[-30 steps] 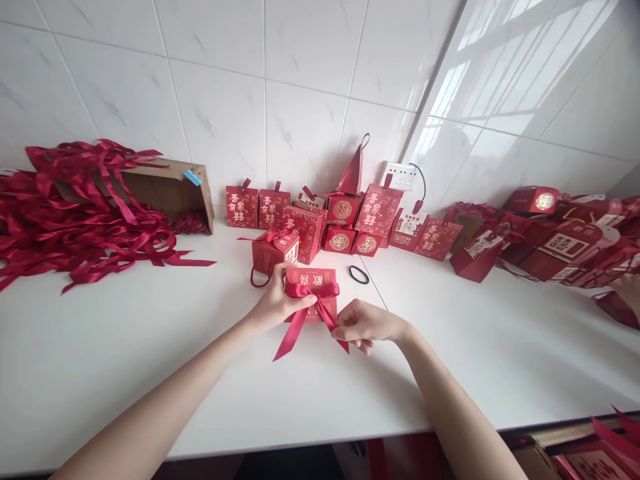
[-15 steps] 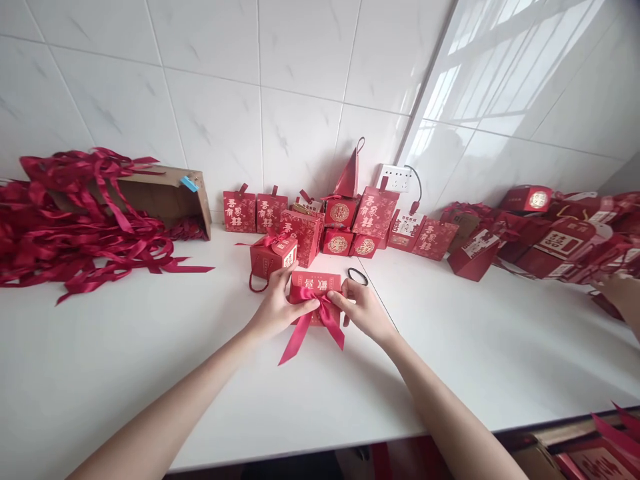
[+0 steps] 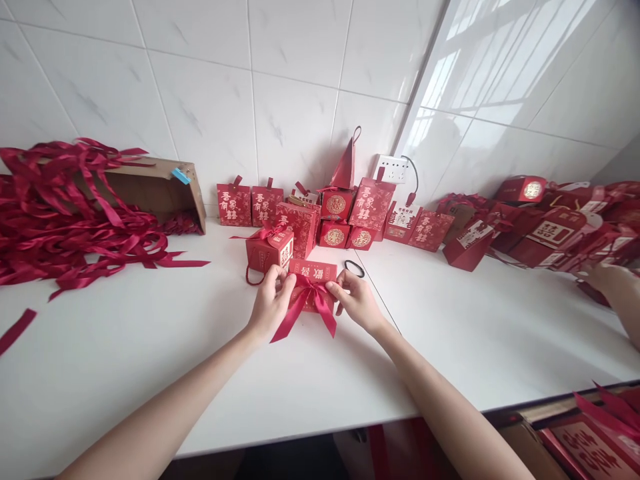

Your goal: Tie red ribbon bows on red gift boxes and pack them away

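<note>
A red gift box (image 3: 325, 272) with gold and white lettering sits on the white table in front of me. Across its near side is a dark red ribbon bow (image 3: 311, 291), its two tails hanging toward me. My left hand (image 3: 273, 300) pinches the left loop of the bow between thumb and fingers. At the other side, my right hand (image 3: 354, 299) pinches the right loop, fingers curled beside the box. Just behind my left hand stands another red box (image 3: 270, 250) with a bow on top and a twisted cord at its side.
A heap of red ribbons (image 3: 75, 227) spills from a cardboard box (image 3: 197, 200) at left. Red gift boxes (image 3: 373, 205) line the wall below a power strip (image 3: 391, 169). A black band (image 3: 354, 269) lies nearby. At right, another person's hand (image 3: 613, 287) touches piled boxes (image 3: 550, 233).
My left thumb has moved from the bow's knot out to its left loop. The loops are spread wider. The view has shifted slightly.
</note>
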{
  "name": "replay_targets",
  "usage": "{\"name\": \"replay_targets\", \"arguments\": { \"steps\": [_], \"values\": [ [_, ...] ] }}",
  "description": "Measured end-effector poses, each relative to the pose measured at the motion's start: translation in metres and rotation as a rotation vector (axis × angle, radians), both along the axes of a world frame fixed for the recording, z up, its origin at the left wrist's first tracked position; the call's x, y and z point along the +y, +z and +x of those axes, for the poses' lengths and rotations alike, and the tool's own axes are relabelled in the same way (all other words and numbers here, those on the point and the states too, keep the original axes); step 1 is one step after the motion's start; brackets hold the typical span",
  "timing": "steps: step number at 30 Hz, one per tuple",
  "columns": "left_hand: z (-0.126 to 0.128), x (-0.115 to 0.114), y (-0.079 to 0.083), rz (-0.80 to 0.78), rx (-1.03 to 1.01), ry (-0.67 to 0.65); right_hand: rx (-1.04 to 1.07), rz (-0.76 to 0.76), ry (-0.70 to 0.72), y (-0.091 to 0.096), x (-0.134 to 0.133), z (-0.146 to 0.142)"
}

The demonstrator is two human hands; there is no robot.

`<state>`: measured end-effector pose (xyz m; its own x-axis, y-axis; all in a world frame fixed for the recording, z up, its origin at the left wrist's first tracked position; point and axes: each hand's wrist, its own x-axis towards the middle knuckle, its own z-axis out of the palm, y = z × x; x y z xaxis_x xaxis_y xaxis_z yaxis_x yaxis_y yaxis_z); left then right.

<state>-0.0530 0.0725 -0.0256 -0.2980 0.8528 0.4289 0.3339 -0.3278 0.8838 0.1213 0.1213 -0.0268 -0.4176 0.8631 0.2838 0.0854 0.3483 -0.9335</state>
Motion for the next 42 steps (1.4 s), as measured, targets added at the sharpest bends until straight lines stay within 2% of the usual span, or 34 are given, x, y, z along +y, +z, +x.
{"name": "replay_targets", "arguments": {
  "steps": [4, 8, 19, 26, 30, 32, 36, 39, 42],
  "values": [
    [-0.004, 0.004, -0.007, 0.091, 0.113, 0.019, 0.039, -0.035, 0.02, 0.0, 0.003, 0.001],
    [-0.006, 0.008, -0.013, 0.16, 0.19, 0.041, 0.033, 0.022, 0.004, 0.001, 0.002, 0.002],
    [-0.004, 0.008, -0.014, 0.144, 0.175, 0.026, 0.022, 0.082, -0.003, 0.003, -0.002, 0.003],
    [-0.006, 0.009, -0.014, 0.13, 0.168, -0.014, -0.022, 0.016, 0.024, 0.001, 0.003, 0.009],
    [-0.008, 0.009, -0.015, 0.163, 0.188, -0.024, -0.005, 0.12, -0.01, 0.002, 0.01, 0.019],
    [-0.007, 0.009, -0.015, 0.171, 0.19, -0.026, -0.025, 0.167, 0.047, 0.002, 0.012, 0.022],
    [-0.005, 0.009, -0.016, 0.191, 0.205, -0.048, -0.217, 0.245, 0.192, -0.001, 0.011, 0.022],
    [-0.003, 0.004, -0.012, 0.314, 0.239, 0.004, -0.277, 0.333, 0.143, -0.005, 0.01, 0.019],
    [0.0, -0.008, -0.006, 0.566, 0.392, 0.052, -0.299, 0.455, 0.081, -0.006, 0.006, 0.017]
  ]
}}
